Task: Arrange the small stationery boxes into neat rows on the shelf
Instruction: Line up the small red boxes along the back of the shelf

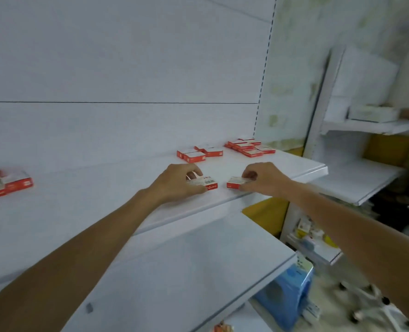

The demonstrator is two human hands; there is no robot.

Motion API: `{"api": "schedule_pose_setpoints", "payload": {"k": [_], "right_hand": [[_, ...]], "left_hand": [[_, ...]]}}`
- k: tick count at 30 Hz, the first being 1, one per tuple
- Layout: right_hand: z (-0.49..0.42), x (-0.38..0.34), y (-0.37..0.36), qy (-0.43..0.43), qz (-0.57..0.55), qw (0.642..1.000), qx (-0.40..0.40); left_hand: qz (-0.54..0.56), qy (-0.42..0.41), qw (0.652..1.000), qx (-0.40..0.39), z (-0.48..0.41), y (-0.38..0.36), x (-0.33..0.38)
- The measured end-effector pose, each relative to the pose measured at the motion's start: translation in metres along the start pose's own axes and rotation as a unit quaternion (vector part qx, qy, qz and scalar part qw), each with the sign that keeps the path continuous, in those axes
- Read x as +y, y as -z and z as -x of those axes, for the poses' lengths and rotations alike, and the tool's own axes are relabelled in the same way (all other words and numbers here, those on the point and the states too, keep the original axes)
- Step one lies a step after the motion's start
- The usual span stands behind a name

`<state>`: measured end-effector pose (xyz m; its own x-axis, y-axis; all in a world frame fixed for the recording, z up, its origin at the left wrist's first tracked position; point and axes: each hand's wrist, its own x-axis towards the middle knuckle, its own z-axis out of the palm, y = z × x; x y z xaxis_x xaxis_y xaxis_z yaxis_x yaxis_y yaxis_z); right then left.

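Small red-and-white stationery boxes lie on a white shelf (131,188). My left hand (178,182) grips one box (207,183) with a barcode label near the shelf's front edge. My right hand (263,179) pinches another box (234,182) just to the right of it, a small gap between the two. Behind them sits a small group of boxes (198,154), and a larger cluster (250,146) lies at the far right back corner. More boxes (6,184) lie at the left, blurred.
A lower white shelf (186,267) juts out beneath. To the right stands another white shelving unit (361,128) with pale boxes, a blue plastic stool (287,293) below, and a chair base with castors (371,298) on the floor.
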<state>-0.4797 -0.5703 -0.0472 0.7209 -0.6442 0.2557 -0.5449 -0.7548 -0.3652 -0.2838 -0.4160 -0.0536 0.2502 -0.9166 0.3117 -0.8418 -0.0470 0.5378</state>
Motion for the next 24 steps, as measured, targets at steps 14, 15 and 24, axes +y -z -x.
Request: {"api": "schedule_pose_setpoints", "payload": {"k": [14, 15, 24], "right_hand": [[0.006, 0.132, 0.035, -0.047, -0.022, 0.996, 0.070], [0.000, 0.138, 0.033, -0.047, -0.020, 0.996, 0.067], [-0.094, 0.173, 0.043, -0.023, -0.006, 0.997, 0.073]], "left_hand": [[0.033, -0.050, 0.998, -0.012, -0.093, -0.096, 0.068], [0.028, -0.053, 0.998, -0.017, -0.101, -0.099, 0.067], [-0.004, -0.031, 0.999, 0.007, -0.189, -0.103, 0.042]]}}
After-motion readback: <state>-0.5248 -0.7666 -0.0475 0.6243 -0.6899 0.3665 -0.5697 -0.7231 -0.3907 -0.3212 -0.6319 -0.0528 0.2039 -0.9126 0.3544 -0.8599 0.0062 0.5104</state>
